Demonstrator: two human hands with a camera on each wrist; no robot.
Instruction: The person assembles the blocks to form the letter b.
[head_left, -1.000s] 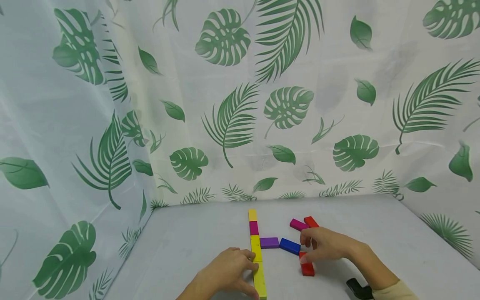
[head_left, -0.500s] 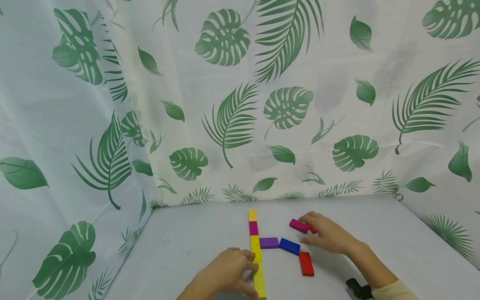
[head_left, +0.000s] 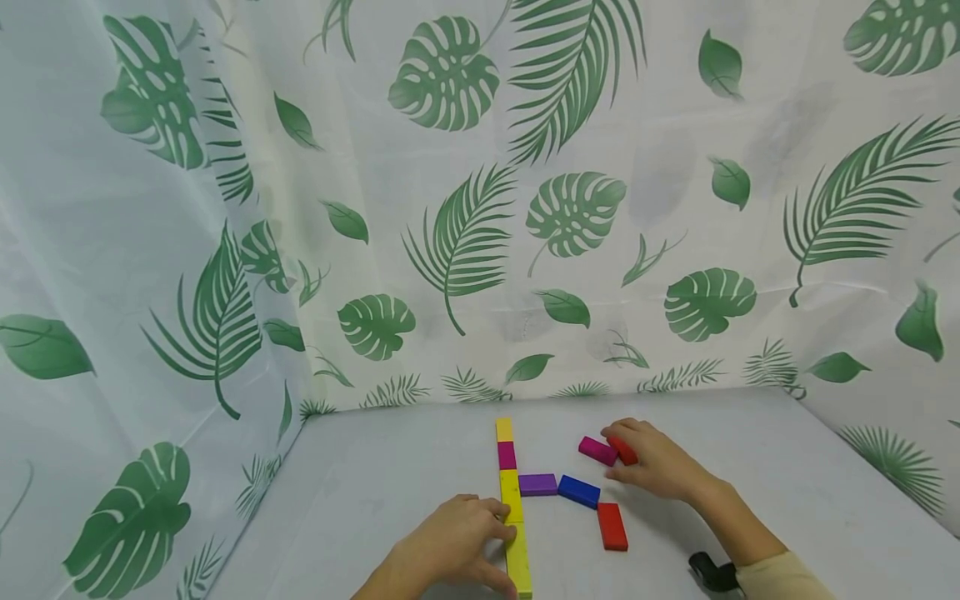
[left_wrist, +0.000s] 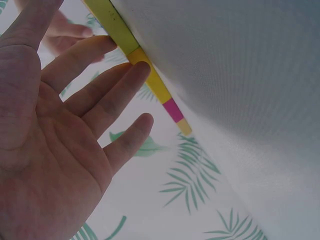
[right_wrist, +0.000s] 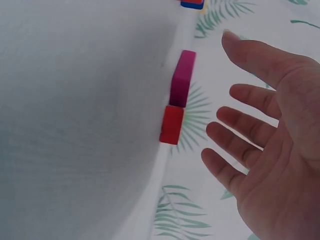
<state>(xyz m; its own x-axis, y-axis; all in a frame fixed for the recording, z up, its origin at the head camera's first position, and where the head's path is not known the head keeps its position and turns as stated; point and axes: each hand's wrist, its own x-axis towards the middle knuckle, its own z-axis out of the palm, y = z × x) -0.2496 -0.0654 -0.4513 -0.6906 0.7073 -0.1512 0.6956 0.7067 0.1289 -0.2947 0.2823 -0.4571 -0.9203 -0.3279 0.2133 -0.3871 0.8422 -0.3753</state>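
A straight row of blocks runs away from me: a near yellow block (head_left: 519, 562), a second yellow block (head_left: 512, 492), a magenta block (head_left: 507, 456) and a far yellow block (head_left: 503, 429). My left hand (head_left: 459, 540) rests along the row's left side, fingers extended against the yellow blocks. From the row a purple block (head_left: 537, 485), a blue block (head_left: 578, 492) and a near red block (head_left: 612, 527) curve right and toward me. My right hand (head_left: 656, 462) hovers beside a far red block (right_wrist: 172, 125), fingers loosely spread, holding nothing. Another magenta block (right_wrist: 183, 79) touches that red block.
A black object (head_left: 712, 573) sits by the right sleeve (head_left: 783, 579). The table (head_left: 390, 467) is pale grey. Behind it hangs a white curtain (head_left: 480, 350) printed with green leaves, which also closes off both sides.
My right hand has moved away from the near red block, back to the far red and magenta pair. The far red block lies slightly shifted. The left hand stays put.
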